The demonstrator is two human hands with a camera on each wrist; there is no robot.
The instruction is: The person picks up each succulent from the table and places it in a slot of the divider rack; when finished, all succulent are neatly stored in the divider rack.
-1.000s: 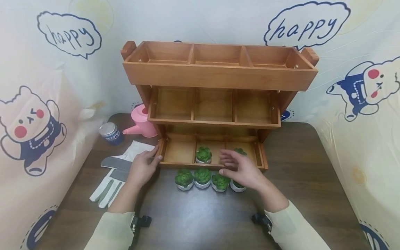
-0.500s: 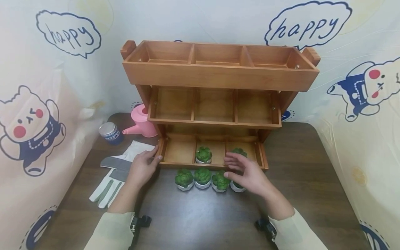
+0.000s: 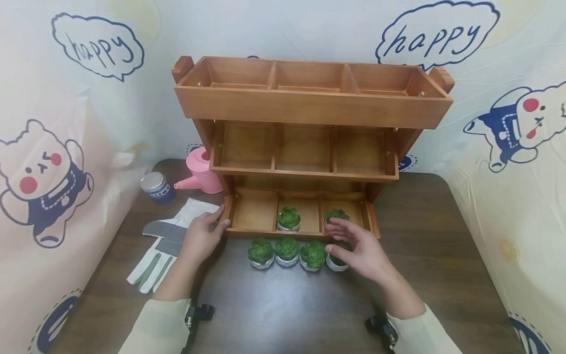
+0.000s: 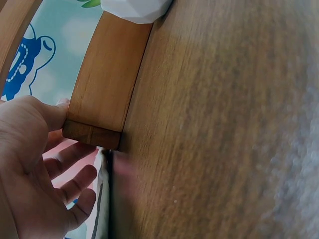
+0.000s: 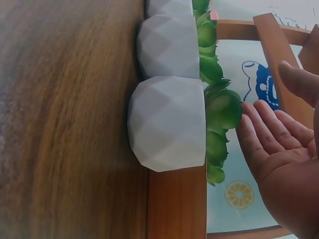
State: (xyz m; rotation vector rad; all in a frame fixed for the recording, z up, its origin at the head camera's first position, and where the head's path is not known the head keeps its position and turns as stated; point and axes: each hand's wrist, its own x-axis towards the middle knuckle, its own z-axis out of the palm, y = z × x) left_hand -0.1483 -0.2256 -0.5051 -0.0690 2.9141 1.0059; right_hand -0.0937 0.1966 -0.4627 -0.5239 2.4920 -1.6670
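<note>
At the left end of the wooden tiered planter's [image 3: 309, 109] bottom tier, my left hand [image 3: 202, 238] rests with thumb and index finger at the corner. The left wrist view shows the thumb touching the end board [image 4: 102, 84], other fingers loosely bent. My right hand [image 3: 363, 251] holds nothing; its relaxed fingers hover above the rightmost of several front-row artificial succulents [image 3: 338, 266] in white faceted pots, hiding part of it. One potted succulent [image 3: 289, 218] sits in the middle bottom compartment. Another succulent [image 3: 337, 214] is in the right compartment, partly behind my right fingers.
Left of the planter stand a pink watering can [image 3: 204, 172] and a blue jar [image 3: 157, 188] with a silvery lid. White-and-grey gloves [image 3: 165, 231] lie beside my left forearm. A printed cloth [image 3: 283, 29] surrounds the dark wooden table [image 3: 274, 314].
My right hand has drawn to the right and slightly toward me, uncovering more of the succulent in the right compartment. My left hand has stayed at the planter's corner.
</note>
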